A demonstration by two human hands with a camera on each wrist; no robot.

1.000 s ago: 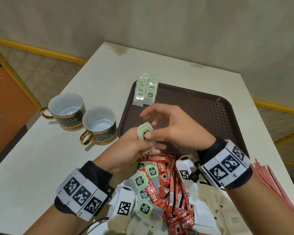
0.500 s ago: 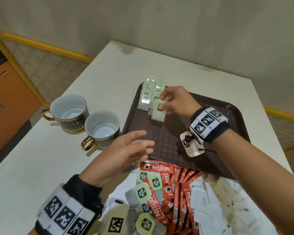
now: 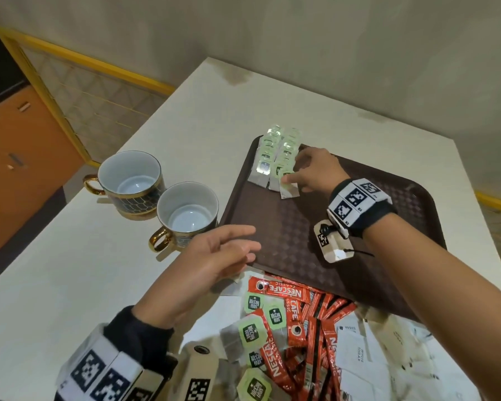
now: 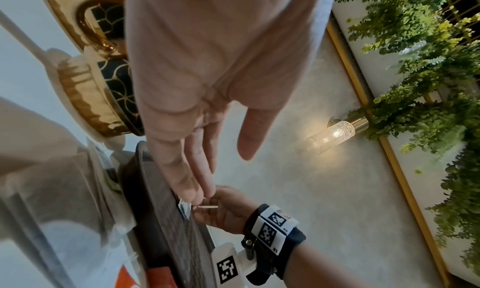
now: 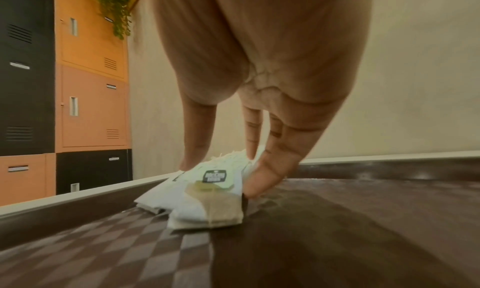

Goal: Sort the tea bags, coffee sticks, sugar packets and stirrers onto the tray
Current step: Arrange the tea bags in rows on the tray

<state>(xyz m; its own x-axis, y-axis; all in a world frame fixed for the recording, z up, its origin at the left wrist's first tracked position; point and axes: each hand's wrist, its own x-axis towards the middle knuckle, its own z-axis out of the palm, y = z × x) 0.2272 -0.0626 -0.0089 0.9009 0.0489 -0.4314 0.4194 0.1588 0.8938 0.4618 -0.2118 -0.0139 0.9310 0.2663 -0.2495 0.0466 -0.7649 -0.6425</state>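
A dark brown tray (image 3: 359,256) lies on the white table. Two rows of green-tagged tea bags (image 3: 268,157) fill its far left corner. My right hand (image 3: 294,176) pinches one more tea bag (image 3: 289,190) by its tag, and the bag lies on the tray beside the right-hand row. In the right wrist view this tea bag (image 5: 213,189) lies flat between thumb and fingertips. My left hand (image 3: 253,238) hovers with straight fingers over the tray's near left edge and holds nothing. A mixed pile sits near me: tea bags (image 3: 250,332), red coffee sticks (image 3: 324,328), white sugar packets (image 3: 356,348).
Two empty dark cups with gold handles (image 3: 129,180) (image 3: 187,214) stand on the table left of the tray. The table's far edge meets a plain wall. Most of the tray floor (image 5: 337,230) is bare.
My right hand took the tea bag from my left hand, carried it to the tray's far left corner and lowered it beside the rows. My left hand let go and drew back, fingers straight.
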